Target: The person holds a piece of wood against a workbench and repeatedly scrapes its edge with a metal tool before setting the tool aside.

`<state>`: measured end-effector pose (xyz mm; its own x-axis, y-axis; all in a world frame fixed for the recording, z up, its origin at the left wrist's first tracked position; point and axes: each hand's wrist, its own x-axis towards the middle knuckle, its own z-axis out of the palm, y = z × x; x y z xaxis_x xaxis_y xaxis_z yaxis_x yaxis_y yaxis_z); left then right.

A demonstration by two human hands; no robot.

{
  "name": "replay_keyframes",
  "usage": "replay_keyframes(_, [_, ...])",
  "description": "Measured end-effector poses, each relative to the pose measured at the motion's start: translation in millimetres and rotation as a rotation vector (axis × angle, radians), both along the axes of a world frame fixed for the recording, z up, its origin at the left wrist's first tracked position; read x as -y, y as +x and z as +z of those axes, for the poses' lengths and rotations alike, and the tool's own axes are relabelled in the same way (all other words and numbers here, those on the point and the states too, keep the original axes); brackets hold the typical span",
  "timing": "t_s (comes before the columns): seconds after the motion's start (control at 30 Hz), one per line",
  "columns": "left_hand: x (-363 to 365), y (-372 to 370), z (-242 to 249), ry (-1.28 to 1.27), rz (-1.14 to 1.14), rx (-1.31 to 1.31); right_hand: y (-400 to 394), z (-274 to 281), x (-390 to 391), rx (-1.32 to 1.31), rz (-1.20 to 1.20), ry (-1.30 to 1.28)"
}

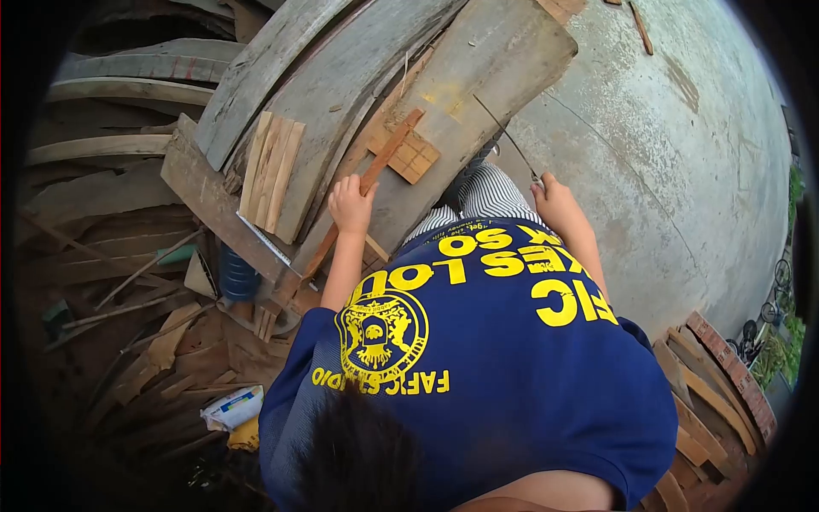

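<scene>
My left hand (351, 205) is closed round a narrow reddish-brown wood strip (391, 152), whose upper end crosses a small square wood block (415, 158). The block lies on a wide weathered plank (478, 77). To the right, my right hand (551, 194) is closed on the handle of a long thin blade (507, 134), which slants up and left towards the plank's edge. The blade does not touch the strip.
Several short light wood pieces (271, 175) lie on the boards at the left, near a metal ruler (264, 239). A blue bottle (240, 273) stands below them. Stacked curved planks (717, 401) are at the lower right, beside the concrete floor (648, 171).
</scene>
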<state>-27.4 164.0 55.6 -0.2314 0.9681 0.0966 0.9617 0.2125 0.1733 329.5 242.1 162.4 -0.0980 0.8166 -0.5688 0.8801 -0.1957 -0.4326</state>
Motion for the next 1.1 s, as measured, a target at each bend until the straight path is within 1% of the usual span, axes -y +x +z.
replay_keyframes(0.07, [-5.1,3.3,-22.3,-0.033,-0.048,-0.008,4.4,-2.4,5.1,0.029,-0.024,-0.025])
replay_keyframes(0.13, [-7.1,11.3,-26.7,-0.058,-0.094,0.002,5.2,1.9,10.1,0.041,-0.032,-0.044])
replay_keyframes(0.2, [-2.6,14.9,-25.5,-0.025,-0.032,0.002,4.2,11.3,16.6,0.034,-0.047,-0.084])
replay_keyframes(0.33, [1.4,18.1,-31.8,-0.029,0.004,-0.007,12.1,-1.4,29.5,0.068,-0.056,-0.147])
replay_keyframes(0.47, [1.4,12.3,-30.5,0.037,0.008,0.062,13.5,-0.5,32.2,0.058,-0.029,-0.125])
replay_keyframes(0.53, [1.8,10.3,-26.8,-0.013,0.025,0.055,8.2,8.9,28.4,0.032,-0.072,-0.104])
replay_keyframes(0.57, [1.6,7.0,-37.7,-0.072,0.045,0.064,8.9,7.5,28.0,0.033,-0.070,-0.106])
replay_keyframes(0.6, [-1.6,5.2,-37.0,-0.074,0.049,0.061,7.9,4.7,27.5,0.028,-0.058,-0.080])
replay_keyframes(0.67, [-12.3,-1.6,-34.6,-0.254,0.130,0.027,2.7,-2.1,22.9,0.012,-0.040,-0.048])
replay_keyframes(0.7, [-17.1,-6.4,-36.5,-0.251,0.134,0.023,-0.4,-5.4,21.0,-0.005,-0.012,-0.038])
replay_keyframes(0.77, [-23.8,-13.5,-40.4,-0.386,0.173,0.064,-7.9,-16.5,17.4,-0.024,0.016,-0.031])
replay_keyframes(0.83, [-28.2,-14.0,-51.2,-0.414,0.220,0.075,-21.2,-37.6,12.2,-0.076,0.108,0.038])
replay_keyframes(0.87, [-31.2,-14.6,-56.0,-0.439,0.265,0.089,-28.6,-50.0,10.4,-0.078,0.106,0.041])
replay_keyframes(0.9, [-34.6,-13.2,-55.8,-0.437,0.263,0.085,-37.2,-64.4,10.0,-0.130,0.133,0.071])
replay_keyframes(0.97, [-40.9,-6.0,-55.0,-0.493,0.421,0.168,-50.5,-88.9,7.8,-0.183,0.157,0.102])
replay_keyframes(1.0, [-41.0,-4.3,-59.4,-0.492,0.421,0.166,-57.3,-94.4,5.3,-0.186,0.186,0.126])
replay_keyframes(1.07, [-38.2,-1.8,-67.8,-0.329,0.510,0.158,-64.8,-103.1,1.8,-0.193,0.219,0.148])
replay_keyframes(1.1, [-38.2,-0.9,-68.7,-0.330,0.514,0.153,-69.6,-98.7,-1.8,-0.210,0.223,0.126])
